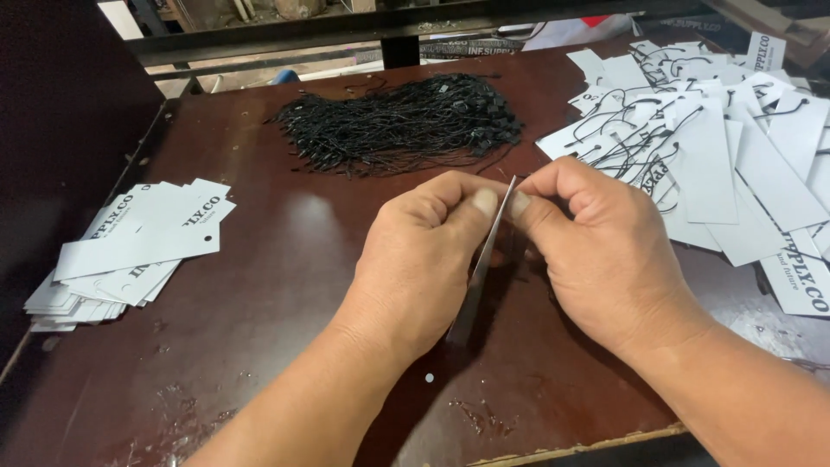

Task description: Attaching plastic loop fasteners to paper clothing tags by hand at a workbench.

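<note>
Both of my hands meet over the middle of a dark brown table (285, 259). My left hand (419, 259) and my right hand (605, 251) pinch the top of one white paper tag (480, 277), which stands on edge between them, seen almost edge-on. The thumbs press against its upper end. A thin black string seems to be at the pinch, but it is too small to tell. A heap of black strings (402, 125) lies beyond my hands.
A fanned stack of white tags without strings (130, 251) lies at the left. At the right spreads a big pile of white tags with black strings (718, 147). A dark metal rail (389, 26) runs behind the table. The table's front edge is chipped.
</note>
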